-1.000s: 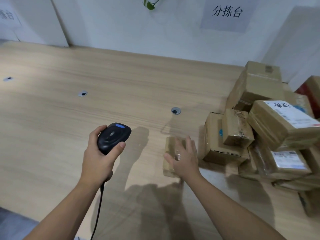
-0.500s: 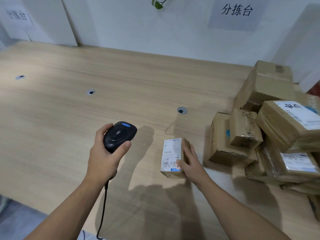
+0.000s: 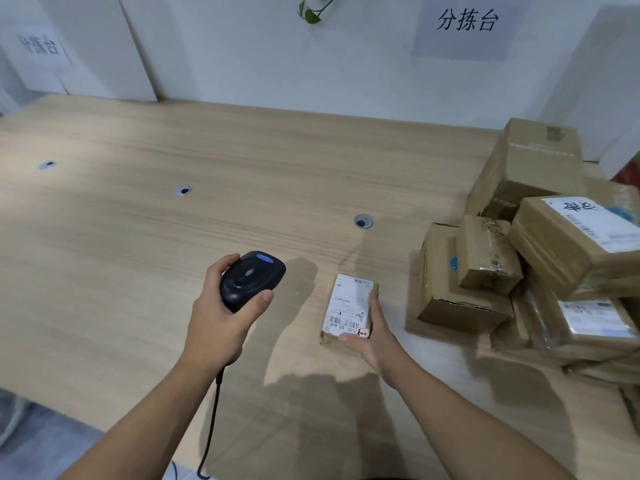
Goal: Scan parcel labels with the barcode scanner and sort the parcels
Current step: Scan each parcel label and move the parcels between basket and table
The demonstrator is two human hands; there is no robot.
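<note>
The small parcel (image 3: 348, 308) lies flat on the wooden table (image 3: 173, 237), label (image 3: 349, 304) facing up, a barcode and the print "530- D5 A68" readable at its near end. My right hand (image 3: 372, 336) has hold of it: fingers run along its right edge, the thumb presses on the near end of the label beside a small red mark, and the palm sits at the near right corner. The box is sealed, so I cannot tell what is in it. My left hand (image 3: 221, 317) is closed around the black barcode scanner (image 3: 251, 278), thumb on its right side, fingers wrapped round the left; the scanner sits to the left of the parcel and apart from it, its blue button on top, its cable (image 3: 211, 424) hanging down past my wrist over the table's near edge. To the right, near the held parcel but not touching it, stands a pile of cardboard parcels (image 3: 519, 271), all taped shut, several with white labels up, stacked against one another at uneven tilts. Three round grommets (image 3: 363, 222) are set in the tabletop. On the white wall behind hangs a paper sign (image 3: 465, 24) reading "分拣台", with a green leaf (image 3: 311, 15) left of it.
</note>
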